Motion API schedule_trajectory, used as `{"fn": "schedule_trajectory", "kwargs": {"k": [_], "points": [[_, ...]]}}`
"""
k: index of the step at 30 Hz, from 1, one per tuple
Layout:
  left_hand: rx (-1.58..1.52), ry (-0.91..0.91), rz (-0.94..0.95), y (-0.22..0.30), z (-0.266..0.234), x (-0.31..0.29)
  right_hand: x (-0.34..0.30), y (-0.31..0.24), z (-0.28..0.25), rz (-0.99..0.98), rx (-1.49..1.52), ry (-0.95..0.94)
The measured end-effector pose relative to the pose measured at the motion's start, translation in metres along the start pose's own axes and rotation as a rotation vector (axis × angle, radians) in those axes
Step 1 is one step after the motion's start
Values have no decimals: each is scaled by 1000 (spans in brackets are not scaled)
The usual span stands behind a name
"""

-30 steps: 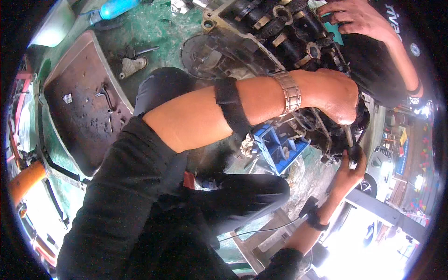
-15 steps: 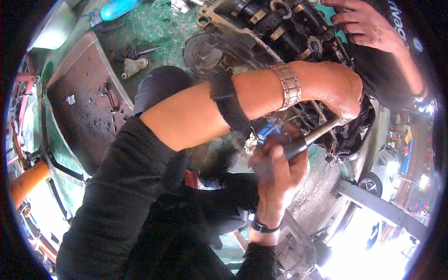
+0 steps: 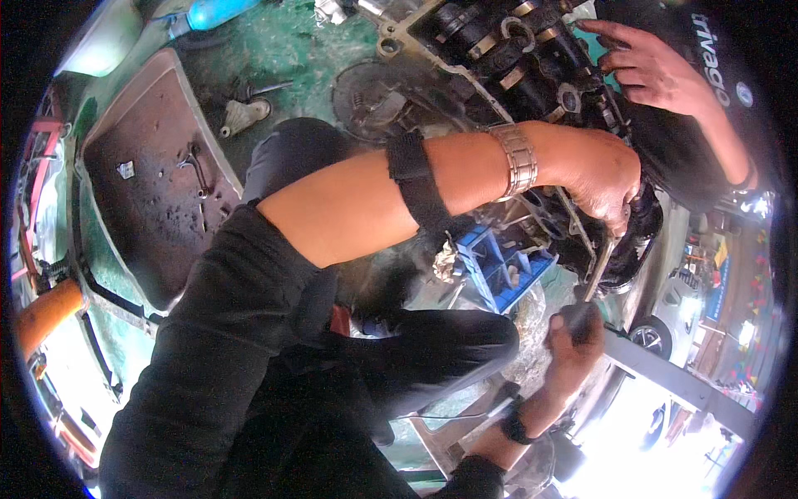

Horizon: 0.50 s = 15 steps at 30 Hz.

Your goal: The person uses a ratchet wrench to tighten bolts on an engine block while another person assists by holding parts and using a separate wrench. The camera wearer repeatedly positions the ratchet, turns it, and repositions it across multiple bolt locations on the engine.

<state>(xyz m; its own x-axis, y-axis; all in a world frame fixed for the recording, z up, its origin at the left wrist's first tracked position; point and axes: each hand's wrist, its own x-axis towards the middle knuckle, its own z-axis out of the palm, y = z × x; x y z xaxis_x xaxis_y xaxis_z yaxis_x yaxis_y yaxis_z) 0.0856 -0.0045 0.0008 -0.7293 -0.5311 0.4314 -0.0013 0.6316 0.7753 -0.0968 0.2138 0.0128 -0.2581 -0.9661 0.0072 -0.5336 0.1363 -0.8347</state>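
A socket wrench (image 3: 599,270) with a metal shaft and dark grip slants down and toward me from the engine block (image 3: 509,75). My left hand (image 3: 608,175) is closed over its upper end, beside the block's near right part; the hand hides the wrench's head and whatever it sits on. Lower down, my right hand (image 3: 575,348) grips the dark handle. My left forearm crosses in front of the block, whose open side shows oily dark metal. Between my forearm and my knee lies a blue divided tray (image 3: 532,283) with small parts in it.
Another person's hand (image 3: 657,73) hovers over the block's far right side. On the left lies a large shallow pan (image 3: 145,229) holding loose metal parts. A blue bottle (image 3: 218,12), a metal bracket (image 3: 243,115) and a round cover (image 3: 366,100) lie on the green floor.
My right hand has swung the wrench handle right and toward me, uncovering the blue tray. My left hand stays at the wrench's upper end. The other person's fingers have shifted slightly.
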Motion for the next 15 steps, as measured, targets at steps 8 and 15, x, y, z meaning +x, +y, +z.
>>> {"fn": "schedule_trajectory", "kwargs": {"k": [8,15], "points": [[95,32,-110,7,5,0,68,12,-51,-211,-364,134],[85,134,19,2,6,-3,77,38,-46,-287,-482,285]]}}
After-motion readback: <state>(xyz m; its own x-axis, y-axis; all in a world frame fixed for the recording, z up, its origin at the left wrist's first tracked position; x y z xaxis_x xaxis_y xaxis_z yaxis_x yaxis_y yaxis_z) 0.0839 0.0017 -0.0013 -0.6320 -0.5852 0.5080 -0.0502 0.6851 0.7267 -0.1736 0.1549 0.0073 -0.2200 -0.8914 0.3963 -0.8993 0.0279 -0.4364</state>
